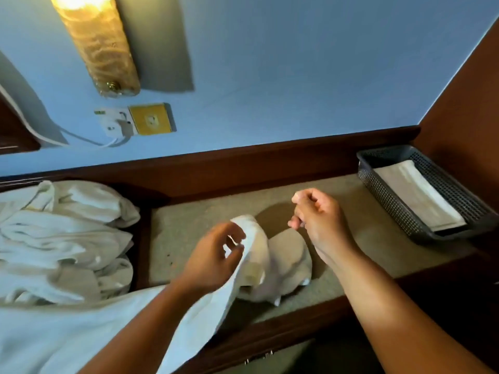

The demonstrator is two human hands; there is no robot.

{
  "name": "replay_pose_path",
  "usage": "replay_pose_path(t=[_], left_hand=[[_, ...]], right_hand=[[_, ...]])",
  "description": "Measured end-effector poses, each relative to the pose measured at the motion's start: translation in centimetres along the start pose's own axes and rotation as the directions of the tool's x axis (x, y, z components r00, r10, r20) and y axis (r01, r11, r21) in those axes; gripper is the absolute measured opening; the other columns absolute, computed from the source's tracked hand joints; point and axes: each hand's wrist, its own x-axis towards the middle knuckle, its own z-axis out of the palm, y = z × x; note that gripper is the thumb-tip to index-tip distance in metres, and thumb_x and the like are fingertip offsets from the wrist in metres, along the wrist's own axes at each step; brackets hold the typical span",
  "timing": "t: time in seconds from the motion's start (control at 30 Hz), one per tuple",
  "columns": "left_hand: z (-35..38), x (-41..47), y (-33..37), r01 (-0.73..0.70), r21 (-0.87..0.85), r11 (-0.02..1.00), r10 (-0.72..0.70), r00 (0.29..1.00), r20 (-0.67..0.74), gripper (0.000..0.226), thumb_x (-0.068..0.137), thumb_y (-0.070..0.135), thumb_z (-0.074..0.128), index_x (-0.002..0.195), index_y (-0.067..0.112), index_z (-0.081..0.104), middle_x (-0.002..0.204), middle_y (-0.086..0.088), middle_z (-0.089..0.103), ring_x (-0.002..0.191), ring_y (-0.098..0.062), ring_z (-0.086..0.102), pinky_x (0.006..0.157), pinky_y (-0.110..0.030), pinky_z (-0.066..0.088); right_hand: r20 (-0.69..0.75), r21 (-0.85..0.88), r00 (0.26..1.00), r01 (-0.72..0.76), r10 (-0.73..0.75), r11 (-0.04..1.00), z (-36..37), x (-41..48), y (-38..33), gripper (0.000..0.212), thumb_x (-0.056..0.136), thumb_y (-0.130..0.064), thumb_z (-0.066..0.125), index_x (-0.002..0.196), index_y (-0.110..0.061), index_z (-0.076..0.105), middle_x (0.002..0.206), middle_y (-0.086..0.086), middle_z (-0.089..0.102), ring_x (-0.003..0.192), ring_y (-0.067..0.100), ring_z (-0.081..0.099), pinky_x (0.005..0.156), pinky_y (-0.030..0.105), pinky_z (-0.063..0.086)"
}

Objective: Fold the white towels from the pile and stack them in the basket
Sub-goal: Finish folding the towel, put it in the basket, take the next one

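Note:
A crumpled white towel (272, 268) lies on the beige counter top (364, 238) in front of me. My left hand (216, 255) pinches its raised edge between thumb and fingers. My right hand (318, 214) hovers just right of the towel, fingers curled, holding nothing that I can see. A pile of white towels (62, 238) sits at the left. The dark perforated basket (399, 214) stands at the far right with a folded white towel (415, 195) lying flat in it.
White bedding (81, 333) spreads across the lower left. A dark wooden ledge (243, 163) runs behind the counter below a blue wall with a lit lamp (100, 44) and sockets (135, 121). A wooden side panel (464, 103) rises at the right.

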Motion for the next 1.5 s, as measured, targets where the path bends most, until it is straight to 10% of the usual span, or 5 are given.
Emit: replay_pose_path(t=[0.17,0.47,1.07,1.23,1.5], left_hand=[[9.7,-4.2,-5.4,0.193,0.312,0.930,-0.309,0.870,0.385,0.043,0.084,0.038,0.072,0.120,0.028,0.051,0.120,0.007,0.050,0.098,-0.012,0.055,0.088,-0.030,0.049],[18.0,-6.4,-9.2,0.674,0.376,0.636,-0.694,0.713,-0.104,0.031,0.090,0.024,0.060,0.118,0.021,0.046,0.119,-0.006,0.056,0.110,-0.032,0.061,0.081,-0.040,0.049],[14.3,-5.3,11.0,0.017,0.178,0.984,-0.020,1.000,0.013,0.011,0.099,0.029,0.061,0.108,0.026,0.056,0.100,0.010,0.060,0.081,-0.009,0.055,0.072,-0.025,0.046],[13.7,-6.8,11.7,-0.006,0.201,0.980,-0.014,0.995,0.099,0.014,0.093,0.023,0.065,0.104,0.031,0.062,0.103,0.010,0.057,0.085,-0.011,0.060,0.073,-0.031,0.051],[13.2,-10.7,11.0,0.222,0.219,0.950,-0.229,0.973,0.007,0.035,0.088,0.021,0.075,0.113,0.038,0.055,0.107,0.021,0.051,0.085,-0.003,0.056,0.068,-0.008,0.041]], right_hand=[[0.206,-0.153,0.977,-0.029,0.061,0.988,-2.6,2.2,1.2,0.013,0.098,-0.018,0.059,0.088,-0.013,0.065,0.056,-0.002,0.061,0.058,0.017,0.067,0.065,0.034,0.055],[0.514,-0.530,0.777,-0.044,0.362,0.847,-8.5,-0.6,11.9,0.007,0.098,-0.019,0.058,0.100,-0.017,0.064,0.085,0.004,0.071,0.070,0.011,0.069,0.075,0.029,0.054],[0.597,-0.177,0.790,-0.039,0.139,0.983,-9.8,-1.5,14.5,0.070,0.086,-0.010,0.075,0.146,-0.024,0.041,0.129,0.001,0.048,0.106,0.003,0.060,0.083,0.013,0.052],[0.740,-0.220,0.673,0.237,0.004,0.946,-11.0,-4.0,14.9,0.061,0.081,-0.040,0.080,0.135,-0.034,0.053,0.136,-0.012,0.038,0.130,0.001,0.043,0.112,0.028,0.040],[0.382,-0.225,0.876,0.398,-0.295,0.889,-10.7,-10.4,13.9,0.018,0.084,-0.026,0.049,0.094,-0.018,0.061,0.089,-0.012,0.060,0.081,0.005,0.057,0.067,0.026,0.043]])
